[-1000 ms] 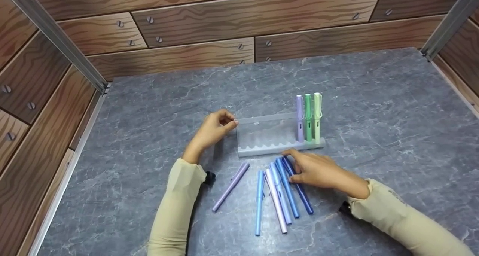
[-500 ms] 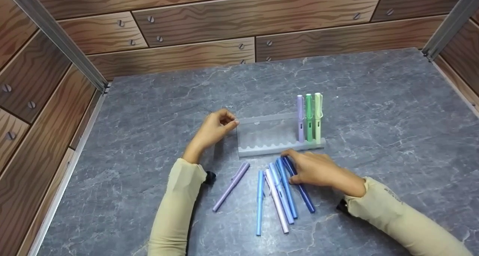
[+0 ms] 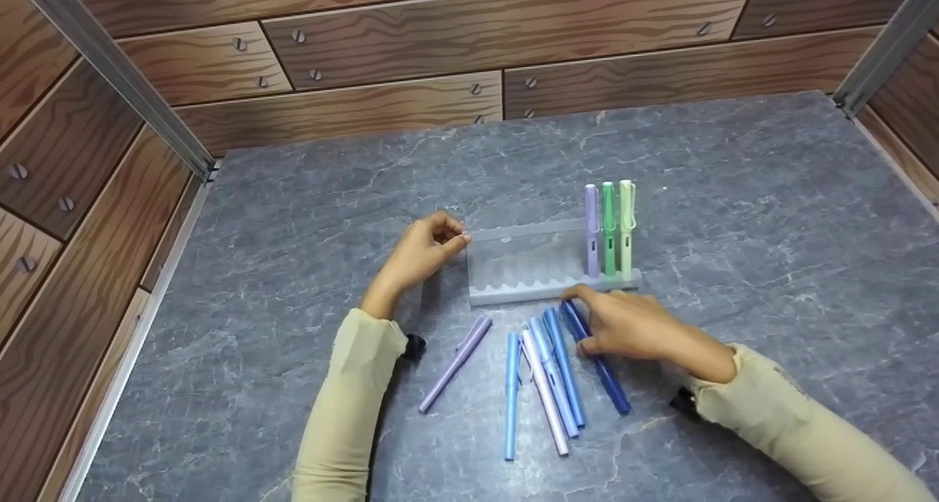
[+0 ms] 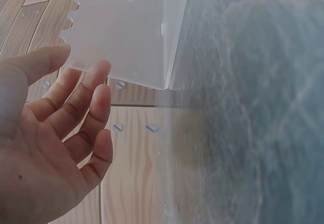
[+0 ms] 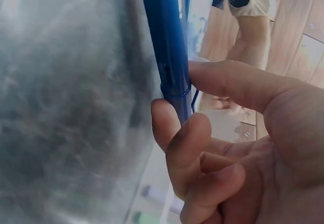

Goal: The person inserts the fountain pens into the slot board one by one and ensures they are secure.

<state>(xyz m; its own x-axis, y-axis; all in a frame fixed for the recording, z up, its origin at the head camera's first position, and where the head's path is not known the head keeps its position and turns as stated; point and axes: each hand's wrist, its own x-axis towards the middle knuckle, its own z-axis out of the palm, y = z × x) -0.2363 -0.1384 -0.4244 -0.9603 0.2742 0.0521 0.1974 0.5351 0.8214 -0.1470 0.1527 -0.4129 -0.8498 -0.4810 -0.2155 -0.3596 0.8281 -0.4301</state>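
A frosted clear pen stand (image 3: 524,256) with a scalloped front ledge stands mid-table. Lavender (image 3: 592,230), green (image 3: 609,230) and pale green (image 3: 626,230) pens stand upright at its right end. My left hand (image 3: 424,251) pinches the stand's left edge between thumb and index finger, the other fingers loosely bent. In front of the ledge, my right hand (image 3: 634,324) holds a dark blue pen (image 3: 607,384) between thumb and fingertips; the right wrist view shows this pen (image 5: 169,42) close up. The pen slants, its far end near the ledge.
Left of the dark blue pen lie a blue pen (image 3: 566,370), a periwinkle pen (image 3: 554,377), a pale lilac pen (image 3: 544,395) and a light blue pen (image 3: 511,395). A purple pen (image 3: 456,366) lies apart, near the left sleeve. Wood-patterned walls (image 3: 396,47) enclose the table.
My right hand has drawn the dark blue pen a little to the right, away from the blue pen beside it. The left hand stays at the stand.
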